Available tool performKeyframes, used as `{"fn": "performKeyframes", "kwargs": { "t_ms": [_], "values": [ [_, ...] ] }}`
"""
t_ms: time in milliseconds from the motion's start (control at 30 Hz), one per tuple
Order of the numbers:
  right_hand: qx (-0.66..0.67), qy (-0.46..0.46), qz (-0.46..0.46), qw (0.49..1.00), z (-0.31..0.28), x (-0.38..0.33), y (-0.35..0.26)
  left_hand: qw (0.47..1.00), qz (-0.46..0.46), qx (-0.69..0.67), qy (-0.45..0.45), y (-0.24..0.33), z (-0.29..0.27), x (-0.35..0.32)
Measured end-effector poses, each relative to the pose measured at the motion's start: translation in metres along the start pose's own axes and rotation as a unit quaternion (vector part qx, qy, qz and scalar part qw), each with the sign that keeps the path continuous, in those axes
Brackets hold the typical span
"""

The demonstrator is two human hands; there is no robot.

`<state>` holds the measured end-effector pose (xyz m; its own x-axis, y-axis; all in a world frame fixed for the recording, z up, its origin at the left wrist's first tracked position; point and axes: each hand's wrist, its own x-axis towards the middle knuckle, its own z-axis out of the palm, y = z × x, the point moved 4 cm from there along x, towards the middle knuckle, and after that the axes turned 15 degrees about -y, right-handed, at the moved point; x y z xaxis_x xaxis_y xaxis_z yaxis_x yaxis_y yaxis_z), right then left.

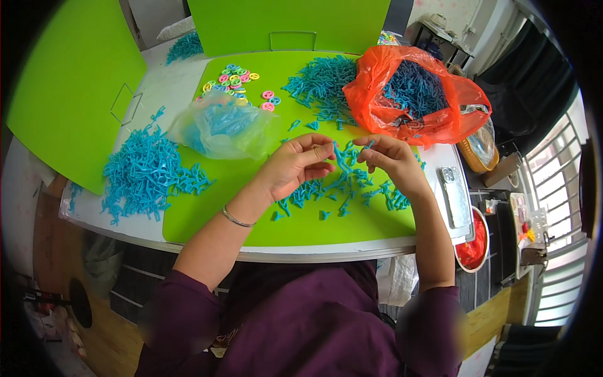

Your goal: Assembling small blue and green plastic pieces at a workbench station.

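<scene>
Hands (295, 166) (391, 160) together, pinching 1 blue piece (343, 157); small pile (342, 188) below, big heaps (147, 173) and bag (414, 94) untouched: early.

Small blue pieces (342, 160) look like moulded plastic, slightly glossy; the orange bag (377, 94) at two o'clock is thin, shiny film (crinkled) — the green mat (207, 207) smooth and matt; a metal bangle (237, 218) gleams.

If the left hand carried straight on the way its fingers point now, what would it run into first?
The left hand points right, toward the right hand. It would probably meet first the blue plastic piece pinched between them, then the right hand's fingers; depth is hard to judge.
</scene>
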<state>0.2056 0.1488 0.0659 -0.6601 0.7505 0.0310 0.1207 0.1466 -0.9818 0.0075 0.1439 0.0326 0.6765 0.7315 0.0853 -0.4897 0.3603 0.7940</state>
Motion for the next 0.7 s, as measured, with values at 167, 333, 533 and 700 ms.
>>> {"fn": "performKeyframes", "kwargs": {
  "t_ms": [167, 333, 533, 700],
  "values": [
    [0.072, -0.036, -0.019, 0.997, 0.006, -0.001, 0.008, 0.998, -0.055, 0.03, 0.003, -0.011, 0.008, 0.001],
    [0.198, -0.047, -0.037, 0.978, 0.025, 0.004, 0.009, 0.997, -0.051, 0.049, -0.011, -0.016, 0.009, 0.003],
    [0.311, -0.062, -0.037, 0.948, 0.024, 0.007, 0.024, 0.996, -0.035, 0.08, -0.002, -0.012, 0.011, 0.003],
    [0.333, -0.051, -0.033, 0.941, 0.022, 0.007, 0.027, 0.992, -0.021, 0.127, 0.004, -0.006, 0.012, 0.002]
  ]
}}
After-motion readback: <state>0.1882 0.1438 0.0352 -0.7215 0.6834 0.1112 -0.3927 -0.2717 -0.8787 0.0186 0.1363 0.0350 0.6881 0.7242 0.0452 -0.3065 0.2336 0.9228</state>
